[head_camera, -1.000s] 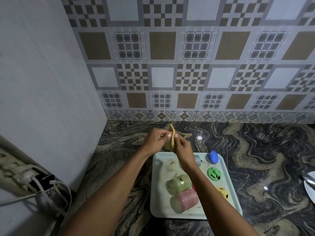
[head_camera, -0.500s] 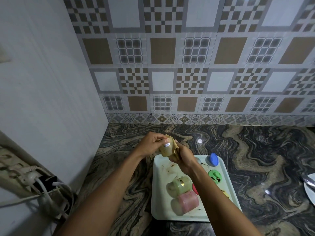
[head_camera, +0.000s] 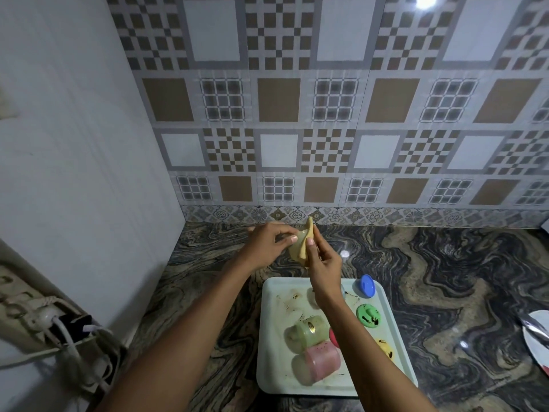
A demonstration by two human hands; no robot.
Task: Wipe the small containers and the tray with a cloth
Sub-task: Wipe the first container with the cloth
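Above the counter, behind the tray, my left hand (head_camera: 267, 246) grips a small pale yellowish container (head_camera: 297, 248). My right hand (head_camera: 322, 261) pinches a yellow cloth (head_camera: 307, 234) against that container, with a cloth corner sticking up. The pale green tray (head_camera: 273, 352) lies on the counter below my right forearm, with smears on its bare part. On it lie a green container (head_camera: 310, 333) and a pink container (head_camera: 320, 359), both on their sides. A blue lid (head_camera: 367, 286), a stained green lid (head_camera: 368, 315), a yellow lid (head_camera: 385, 348) and a partly hidden red lid (head_camera: 333, 337) sit along its right side.
The dark marbled counter (head_camera: 445, 278) meets a patterned tile wall behind and a plain white wall on the left. A power strip with cables (head_camera: 59, 328) hangs at lower left. A white plate (head_camera: 537, 337) pokes in at the right edge.
Both hands stay together over the far end of the tray. The container has turned between my fingers and the cloth has shifted over its side, its corner now pointing up.
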